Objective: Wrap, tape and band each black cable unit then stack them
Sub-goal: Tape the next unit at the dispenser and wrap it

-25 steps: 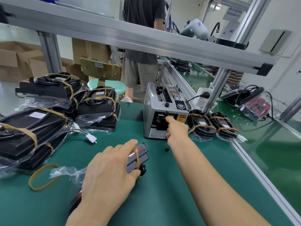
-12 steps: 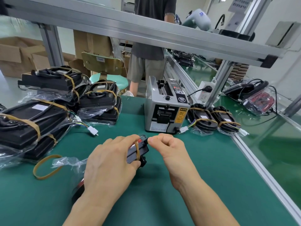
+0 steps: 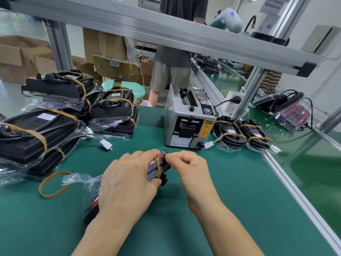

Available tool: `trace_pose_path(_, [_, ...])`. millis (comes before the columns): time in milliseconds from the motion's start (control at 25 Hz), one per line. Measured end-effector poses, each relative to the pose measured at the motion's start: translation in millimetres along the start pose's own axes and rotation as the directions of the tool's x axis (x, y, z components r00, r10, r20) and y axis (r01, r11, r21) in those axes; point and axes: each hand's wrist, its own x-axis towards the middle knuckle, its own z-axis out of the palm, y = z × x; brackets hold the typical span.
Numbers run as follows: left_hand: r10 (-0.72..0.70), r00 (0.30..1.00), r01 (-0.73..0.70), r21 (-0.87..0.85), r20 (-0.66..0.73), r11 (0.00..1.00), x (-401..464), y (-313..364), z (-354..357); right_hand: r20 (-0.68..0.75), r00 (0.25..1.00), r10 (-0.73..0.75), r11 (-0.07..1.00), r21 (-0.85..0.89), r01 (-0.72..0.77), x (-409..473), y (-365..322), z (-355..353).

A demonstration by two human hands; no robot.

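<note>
Head view: tape dispenser (image 3: 186, 121) yellow label reads "CAUTION".

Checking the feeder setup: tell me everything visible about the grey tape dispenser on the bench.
The tape dispenser is a boxy grey metal-looking machine standing upright on the green mat, just beyond both hands. Its front has a black outlet slot, a yellow caution sticker, a white printed label and a black knob low at the right corner. On top are a roller and a black control panel with a red display and another knob. A white connector from the banded units beside it lies against its front right corner. Neither hand touches it.
</note>
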Motion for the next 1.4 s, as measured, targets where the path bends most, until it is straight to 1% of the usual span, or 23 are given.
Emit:
trace_pose_path(120, [0.014, 1.000, -0.014, 0.010, -0.007, 1.000, 0.3, -0.9, 0.8, -0.030, 0.999, -0.017, 0.999, -0.041, 0.016, 0.0, 0.4, 1.1])
trace_pose_path(360, [0.037, 0.999, -0.037, 0.026, -0.007, 0.999, -0.1, -1.4, 0.8, -0.105, 0.990, -0.095, 0.971, -0.227, 0.070, -2.5, -1.0, 4.1])
trace_pose_path(440, [0.057, 0.998, -0.056, 0.047, -0.012, 0.997, -0.8, -2.2, 2.1, -0.110, 0.987, -0.117, 0.958, -0.274, 0.083, -1.2, -1.8, 4.4])
trace_pose_path(480, [0.063, 0.998, -0.062, 0.052, -0.016, 0.997, -1.1, -2.2, 2.3, -0.104, 0.988, -0.118, 0.959, -0.272, 0.086, -0.5, -1.9, 4.1])
trace_pose_path(640, [0.049, 0.998, -0.048, 0.036, -0.026, 0.998, -0.7, -3.3, 3.2, -0.061, 0.996, -0.063, 0.995, -0.083, 0.058, -0.5, -1.0, 3.7])
trace_pose_path(760, [0.053, 0.998, -0.052, 0.036, -0.028, 0.998, -0.2, -3.7, 3.3, -0.055, 0.998, -0.030, 0.999, -0.013, 0.029, -0.7, -3.0, 3.6])
trace_pose_path(1080, [0.049, 0.998, -0.049, 0.024, -0.024, 0.999, -0.1, -2.0, 3.1, -0.061, 0.997, -0.038, 0.998, -0.045, 0.035, -1.1, -1.9, 3.7])
trace_pose_path(1240, [0.047, 0.999, -0.046, 0.020, -0.014, 0.999, -0.2, -1.4, 2.1, -0.107, 0.992, -0.073, 0.978, -0.200, 0.051, -2.0, -2.4, 5.0])
trace_pose_path(1400, [0.051, 0.998, -0.050, 0.025, -0.023, 0.998, -0.5, -2.2, 2.8, -0.143, 0.982, -0.121, 0.956, -0.284, 0.076, -3.7, -2.9, 7.2])
